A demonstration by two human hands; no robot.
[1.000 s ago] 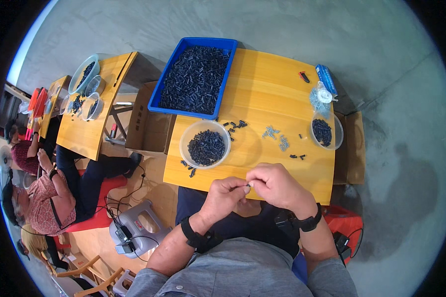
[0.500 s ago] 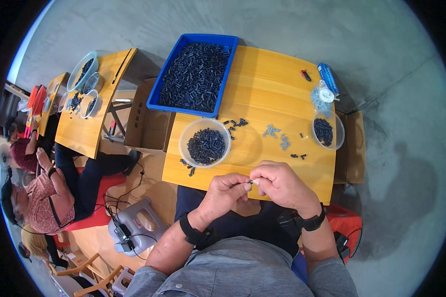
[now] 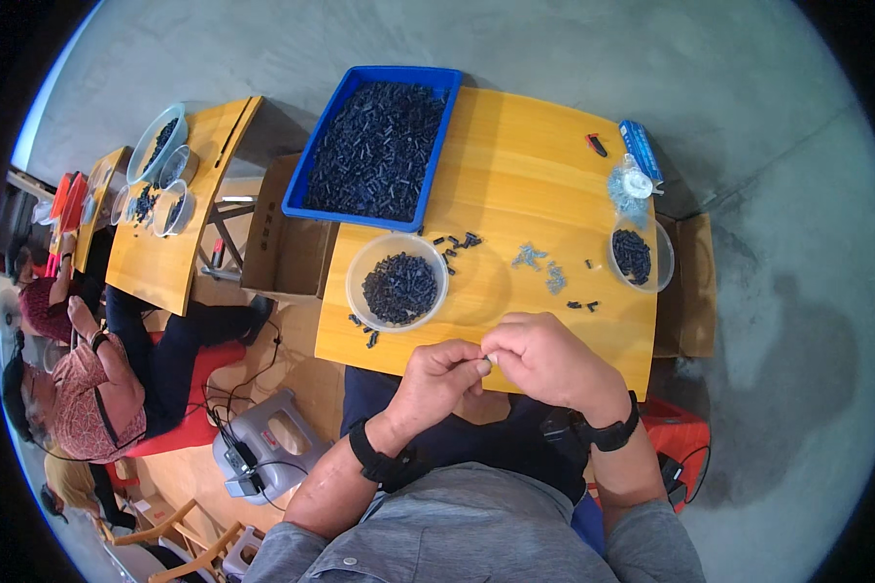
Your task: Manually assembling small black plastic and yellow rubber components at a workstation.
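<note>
Close together over the table's near edge, my left hand (image 3: 436, 384) and my right hand (image 3: 552, 364) meet at their fingertips. My left thumb and forefinger pinch a small black cylindrical piece (image 3: 486, 360), mostly covered by the fingers. Against its end the right thumb and forefinger are pressed together; what they hold is hidden. Just beyond my left hand stands a clear round tub (image 3: 358, 299) of similar black pieces (image 3: 400, 288). Several loose black pieces (image 3: 461, 241) lie beside it. Small pale, shiny parts (image 3: 529, 256) form two little heaps farther out.
A blue tray (image 3: 297, 207) heaped with black pieces covers the table's far left. At the right are another clear tub (image 3: 664, 255), a bag of pale parts (image 3: 628, 199), a blue box (image 3: 642, 154) and a red-black tool (image 3: 596, 146). Two people sit at tables on the left.
Both hands stay together at nearly the same spot. The right fingers have closed farther over the black piece, so less of it shows. The whole view has shifted slightly.
</note>
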